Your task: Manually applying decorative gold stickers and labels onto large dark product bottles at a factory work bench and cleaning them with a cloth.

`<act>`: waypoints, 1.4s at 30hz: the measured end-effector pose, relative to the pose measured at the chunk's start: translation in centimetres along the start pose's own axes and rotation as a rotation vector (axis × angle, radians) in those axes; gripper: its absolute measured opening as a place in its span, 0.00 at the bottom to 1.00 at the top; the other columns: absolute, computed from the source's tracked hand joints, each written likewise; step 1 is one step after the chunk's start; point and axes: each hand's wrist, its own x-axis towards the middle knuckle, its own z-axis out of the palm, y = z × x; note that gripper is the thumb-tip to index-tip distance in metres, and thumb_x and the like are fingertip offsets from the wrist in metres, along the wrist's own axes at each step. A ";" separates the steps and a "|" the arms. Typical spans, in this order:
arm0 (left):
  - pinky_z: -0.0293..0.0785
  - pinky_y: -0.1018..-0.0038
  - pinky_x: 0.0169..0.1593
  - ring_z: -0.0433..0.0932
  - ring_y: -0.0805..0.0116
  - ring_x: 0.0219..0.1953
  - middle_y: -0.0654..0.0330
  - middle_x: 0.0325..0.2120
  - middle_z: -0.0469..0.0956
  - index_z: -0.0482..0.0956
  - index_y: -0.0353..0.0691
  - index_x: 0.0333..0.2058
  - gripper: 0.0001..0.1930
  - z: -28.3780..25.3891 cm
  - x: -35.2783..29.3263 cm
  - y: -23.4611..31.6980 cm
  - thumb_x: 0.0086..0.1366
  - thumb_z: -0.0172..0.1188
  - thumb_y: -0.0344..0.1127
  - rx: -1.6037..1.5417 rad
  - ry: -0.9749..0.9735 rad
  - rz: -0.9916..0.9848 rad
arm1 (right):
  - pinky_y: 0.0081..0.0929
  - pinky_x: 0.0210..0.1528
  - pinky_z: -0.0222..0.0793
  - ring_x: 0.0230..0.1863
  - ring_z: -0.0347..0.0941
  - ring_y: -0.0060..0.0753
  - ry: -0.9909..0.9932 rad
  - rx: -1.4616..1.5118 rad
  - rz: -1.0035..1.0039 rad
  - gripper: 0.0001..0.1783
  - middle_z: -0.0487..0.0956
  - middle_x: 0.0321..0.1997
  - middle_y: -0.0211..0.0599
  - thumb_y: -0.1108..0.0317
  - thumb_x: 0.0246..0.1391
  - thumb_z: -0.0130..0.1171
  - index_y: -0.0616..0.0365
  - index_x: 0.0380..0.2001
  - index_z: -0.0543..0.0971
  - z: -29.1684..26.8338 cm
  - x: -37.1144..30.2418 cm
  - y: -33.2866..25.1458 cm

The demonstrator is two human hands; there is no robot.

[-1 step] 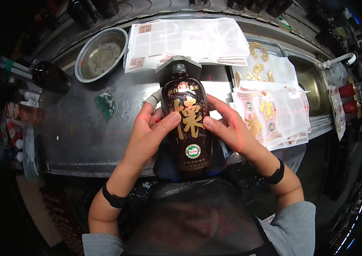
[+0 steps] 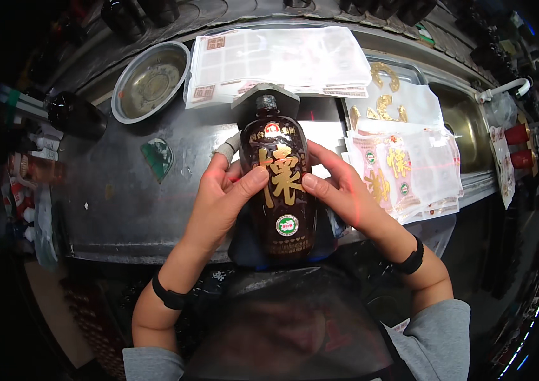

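Observation:
A dark brown glass bottle (image 2: 282, 209) with a dark neck lies between my hands, its neck pointing away from me. Large gold lettering, a small red emblem and a round green-and-white emblem decorate its front. My left hand (image 2: 218, 197) grips its left side, thumb pressed on the gold lettering; a greyish cover (image 2: 227, 149) wraps one finger. From the opposite side my right hand (image 2: 345, 190) holds it, thumb on the front near the lettering's edge. The other fingers of both hands are partly hidden behind the bottle. A dark support (image 2: 241, 244) shows beneath its lower end.
A metal bowl (image 2: 120, 108) stands at the back left, near another dark bottle (image 2: 76, 114). A green scraper-like piece (image 2: 156, 160) lies on the metal table (image 2: 117, 216). Transfer sheets (image 2: 282, 54) are stacked behind; printed sheets (image 2: 431, 171) lie right, beside a sink (image 2: 472, 136).

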 end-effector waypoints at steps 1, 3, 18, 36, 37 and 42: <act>0.68 0.70 0.62 0.74 0.66 0.57 0.47 0.56 0.75 0.54 0.30 0.67 0.37 0.0 -0.1 0.0 0.66 0.65 0.35 0.003 0.002 0.002 | 0.23 0.52 0.74 0.53 0.76 0.28 0.027 -0.021 -0.049 0.39 0.74 0.58 0.47 0.61 0.64 0.61 0.69 0.69 0.57 0.0 0.0 0.6; 0.68 0.70 0.62 0.74 0.66 0.57 0.47 0.56 0.74 0.55 0.30 0.67 0.37 -0.1 0.2 0.0 0.66 0.65 0.35 0.006 0.009 -0.005 | 0.23 0.50 0.74 0.50 0.77 0.27 0.053 -0.036 -0.090 0.38 0.75 0.55 0.45 0.59 0.64 0.61 0.69 0.68 0.59 -0.3 0.4 0.7; 0.71 0.73 0.59 0.77 0.68 0.54 0.49 0.52 0.78 0.57 0.30 0.66 0.35 0.2 0.5 0.8 0.67 0.65 0.36 0.043 0.063 -0.030 | 0.22 0.49 0.71 0.48 0.74 0.25 0.105 -0.051 0.012 0.30 0.75 0.43 0.40 0.56 0.61 0.64 0.67 0.57 0.69 0.2 1.7 -0.8; 0.75 0.75 0.51 0.79 0.71 0.47 0.54 0.44 0.80 0.68 0.33 0.56 0.26 1.1 1.1 0.7 0.65 0.65 0.39 -0.007 0.099 0.032 | 0.21 0.49 0.67 0.44 0.73 0.21 0.130 -0.047 0.001 0.26 0.78 0.38 0.35 0.50 0.62 0.62 0.62 0.49 0.73 0.5 2.8 -0.7; 0.75 0.76 0.50 0.79 0.71 0.47 0.54 0.44 0.80 0.67 0.33 0.56 0.26 1.1 1.1 0.7 0.65 0.66 0.39 0.017 0.091 0.024 | 0.21 0.48 0.67 0.43 0.72 0.21 0.143 -0.058 -0.003 0.27 0.78 0.38 0.35 0.49 0.62 0.62 0.63 0.50 0.73 0.4 2.8 -0.4; 0.73 0.73 0.56 0.77 0.66 0.54 0.48 0.52 0.76 0.58 0.31 0.64 0.36 0.3 0.4 -0.2 0.65 0.66 0.39 0.045 0.105 0.018 | 0.22 0.48 0.67 0.43 0.73 0.22 0.130 -0.064 0.027 0.30 0.78 0.38 0.36 0.47 0.61 0.61 0.64 0.53 0.73 0.6 1.5 -0.3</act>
